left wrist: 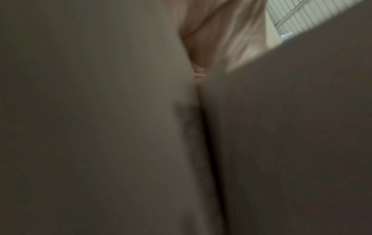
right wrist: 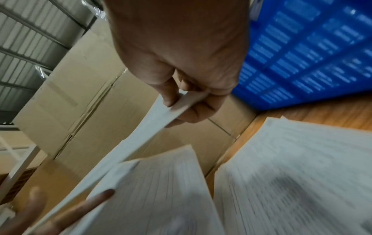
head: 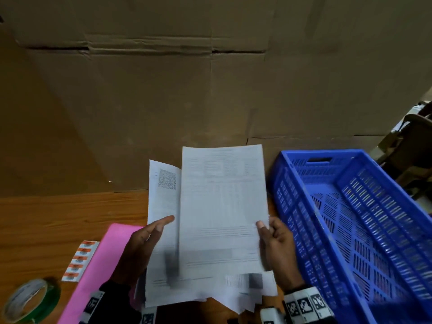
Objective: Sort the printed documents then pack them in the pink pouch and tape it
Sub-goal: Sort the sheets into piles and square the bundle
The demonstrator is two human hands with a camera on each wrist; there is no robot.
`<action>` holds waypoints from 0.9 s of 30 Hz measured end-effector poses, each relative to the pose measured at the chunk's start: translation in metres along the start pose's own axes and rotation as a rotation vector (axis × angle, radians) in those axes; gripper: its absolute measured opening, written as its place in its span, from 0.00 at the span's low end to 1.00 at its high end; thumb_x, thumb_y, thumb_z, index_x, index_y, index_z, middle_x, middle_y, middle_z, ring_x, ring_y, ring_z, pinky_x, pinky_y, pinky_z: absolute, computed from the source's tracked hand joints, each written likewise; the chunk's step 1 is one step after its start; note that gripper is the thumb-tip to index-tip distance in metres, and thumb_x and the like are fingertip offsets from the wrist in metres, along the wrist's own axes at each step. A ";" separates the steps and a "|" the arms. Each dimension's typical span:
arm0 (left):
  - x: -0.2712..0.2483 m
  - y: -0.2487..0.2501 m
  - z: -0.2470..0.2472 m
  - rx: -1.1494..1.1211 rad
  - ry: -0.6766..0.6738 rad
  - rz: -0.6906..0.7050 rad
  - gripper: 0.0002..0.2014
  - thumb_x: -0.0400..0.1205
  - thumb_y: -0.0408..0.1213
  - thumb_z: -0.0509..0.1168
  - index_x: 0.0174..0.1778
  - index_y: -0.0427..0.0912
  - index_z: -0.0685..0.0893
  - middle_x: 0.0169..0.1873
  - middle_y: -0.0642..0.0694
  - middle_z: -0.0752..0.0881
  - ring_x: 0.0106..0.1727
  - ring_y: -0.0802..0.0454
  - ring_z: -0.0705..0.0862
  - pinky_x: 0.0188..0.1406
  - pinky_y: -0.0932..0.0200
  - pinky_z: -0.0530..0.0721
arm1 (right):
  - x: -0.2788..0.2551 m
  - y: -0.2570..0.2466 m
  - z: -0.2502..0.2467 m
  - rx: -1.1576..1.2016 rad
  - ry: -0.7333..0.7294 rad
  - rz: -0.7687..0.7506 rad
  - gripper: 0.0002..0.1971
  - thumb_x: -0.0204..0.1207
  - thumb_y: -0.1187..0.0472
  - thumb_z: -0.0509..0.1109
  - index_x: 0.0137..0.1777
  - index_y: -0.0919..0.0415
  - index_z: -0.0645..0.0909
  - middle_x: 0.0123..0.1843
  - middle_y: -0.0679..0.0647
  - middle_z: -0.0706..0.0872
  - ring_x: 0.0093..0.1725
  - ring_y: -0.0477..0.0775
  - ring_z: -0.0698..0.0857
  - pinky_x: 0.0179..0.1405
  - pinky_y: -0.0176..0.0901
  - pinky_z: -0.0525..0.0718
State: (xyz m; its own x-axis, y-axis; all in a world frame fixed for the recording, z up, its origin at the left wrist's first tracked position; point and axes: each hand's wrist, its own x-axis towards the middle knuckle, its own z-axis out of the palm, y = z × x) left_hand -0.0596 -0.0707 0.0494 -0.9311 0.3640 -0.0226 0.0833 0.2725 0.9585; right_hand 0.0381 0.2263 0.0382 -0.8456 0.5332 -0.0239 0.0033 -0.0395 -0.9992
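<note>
A wall of cardboard boxes (head: 187, 90) stands behind the wooden counter (head: 58, 218), closing off the back of the work area and leaving a narrow strip to work on. A blue crate (head: 350, 218) sits at the right end of the counter, just beside the papers, probably there to take or supply documents within easy reach. The pink pouch (head: 98, 260) lies flat at the left, partly under the left forearm, waiting near the sorter so that the finished bundle can go straight in; nothing is in it yet as far as can be seen. The printed documents (head: 222, 206) are held upright above the counter, fanned apart so that each page can be read: the front sheet faces the person, while a second sheet (head: 163, 195) with a dense square code peeks out to the left. More loose papers (head: 245, 291) lie on the counter beneath, apparently still to be sorted. The right hand (head: 278, 244) pinches the right edge of the front sheet between thumb and curled fingers, a narrow grip that, in the right wrist view, closes on a thin sheaf (right wrist: 153, 122). The left hand (head: 142, 246) supports the rear sheets with fingers stretched nearly straight across the paper, a wide, flat grip suited to leafing. A roll of green-cored tape (head: 30, 300) sits at the near left corner, beside a strip of orange labels (head: 79, 260), both kept handy for sealing. The left wrist view is too blurred to add anything.
</note>
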 end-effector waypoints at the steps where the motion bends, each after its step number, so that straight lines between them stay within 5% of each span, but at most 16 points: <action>1: -0.002 0.004 0.003 -0.023 -0.005 -0.014 0.17 0.85 0.58 0.58 0.65 0.58 0.81 0.57 0.78 0.84 0.65 0.79 0.77 0.71 0.72 0.70 | -0.002 0.007 0.007 -0.033 -0.037 0.032 0.05 0.83 0.59 0.72 0.48 0.61 0.83 0.38 0.68 0.87 0.39 0.57 0.83 0.42 0.53 0.82; 4: -0.003 0.004 0.005 -0.067 0.027 -0.059 0.31 0.69 0.73 0.67 0.60 0.56 0.84 0.52 0.73 0.87 0.60 0.74 0.83 0.64 0.70 0.79 | -0.008 0.030 0.024 -0.109 -0.106 0.077 0.14 0.76 0.44 0.74 0.48 0.55 0.85 0.40 0.71 0.84 0.40 0.56 0.81 0.46 0.60 0.83; 6: -0.002 0.000 0.007 -0.025 0.040 -0.065 0.23 0.70 0.60 0.73 0.57 0.52 0.86 0.52 0.65 0.90 0.57 0.66 0.87 0.62 0.61 0.83 | -0.010 0.043 0.031 -0.202 -0.157 0.079 0.16 0.75 0.42 0.72 0.47 0.55 0.84 0.43 0.69 0.86 0.41 0.60 0.84 0.48 0.60 0.85; 8: -0.002 -0.004 0.006 0.037 0.085 -0.070 0.10 0.80 0.41 0.73 0.56 0.52 0.87 0.51 0.64 0.91 0.55 0.64 0.88 0.62 0.52 0.84 | -0.010 0.053 0.031 -0.278 -0.165 0.089 0.14 0.77 0.46 0.74 0.41 0.56 0.82 0.37 0.57 0.86 0.38 0.55 0.84 0.45 0.54 0.84; 11: -0.003 -0.013 0.000 0.036 0.131 -0.094 0.12 0.83 0.29 0.68 0.54 0.53 0.87 0.47 0.63 0.91 0.50 0.62 0.90 0.53 0.56 0.87 | -0.005 0.074 0.012 -0.475 0.080 0.091 0.11 0.74 0.53 0.81 0.36 0.52 0.82 0.37 0.44 0.88 0.42 0.51 0.87 0.40 0.35 0.81; 13: -0.003 -0.015 -0.007 0.035 0.163 -0.079 0.14 0.83 0.27 0.67 0.54 0.53 0.86 0.44 0.65 0.91 0.48 0.62 0.90 0.42 0.66 0.86 | -0.001 0.085 -0.006 -0.701 0.227 0.130 0.16 0.65 0.47 0.85 0.45 0.49 0.82 0.49 0.49 0.86 0.51 0.59 0.86 0.44 0.35 0.81; 15: -0.004 -0.017 -0.014 0.019 0.194 -0.068 0.13 0.83 0.26 0.66 0.55 0.50 0.86 0.44 0.65 0.91 0.48 0.61 0.90 0.39 0.70 0.85 | 0.003 0.094 -0.017 -0.907 0.185 0.337 0.34 0.59 0.42 0.87 0.62 0.54 0.79 0.63 0.59 0.82 0.62 0.66 0.82 0.59 0.50 0.81; 18: -0.004 -0.024 -0.022 0.013 0.230 -0.077 0.12 0.83 0.26 0.67 0.59 0.44 0.86 0.45 0.62 0.92 0.50 0.57 0.91 0.43 0.65 0.88 | 0.007 0.103 -0.028 -0.847 0.169 0.416 0.32 0.60 0.51 0.88 0.60 0.55 0.76 0.58 0.56 0.86 0.58 0.64 0.86 0.60 0.54 0.82; 21: -0.004 -0.024 -0.027 0.025 0.227 -0.097 0.16 0.83 0.28 0.67 0.65 0.45 0.84 0.50 0.61 0.91 0.54 0.55 0.90 0.56 0.46 0.89 | 0.007 0.101 -0.034 -0.780 0.221 0.416 0.21 0.65 0.54 0.85 0.48 0.55 0.76 0.49 0.57 0.88 0.48 0.62 0.86 0.53 0.52 0.84; 25: -0.001 -0.022 -0.027 0.054 0.188 -0.040 0.30 0.82 0.29 0.69 0.79 0.50 0.70 0.59 0.78 0.82 0.63 0.67 0.82 0.66 0.46 0.81 | 0.006 0.097 -0.036 -0.792 0.208 0.391 0.14 0.72 0.54 0.80 0.36 0.55 0.77 0.40 0.54 0.86 0.42 0.60 0.84 0.47 0.48 0.81; 27: 0.001 -0.023 -0.026 0.057 0.192 0.000 0.40 0.77 0.40 0.72 0.84 0.56 0.61 0.67 0.81 0.74 0.72 0.65 0.75 0.71 0.46 0.74 | 0.005 0.098 -0.038 -0.790 0.211 0.361 0.11 0.73 0.54 0.80 0.37 0.55 0.80 0.41 0.55 0.87 0.44 0.61 0.84 0.48 0.48 0.80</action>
State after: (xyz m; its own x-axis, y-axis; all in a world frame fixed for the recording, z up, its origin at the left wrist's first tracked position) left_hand -0.0717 -0.0998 0.0352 -0.9813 0.1891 0.0368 0.0979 0.3250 0.9406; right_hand 0.0544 0.2576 -0.0608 -0.6062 0.7485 -0.2689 0.6830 0.3167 -0.6581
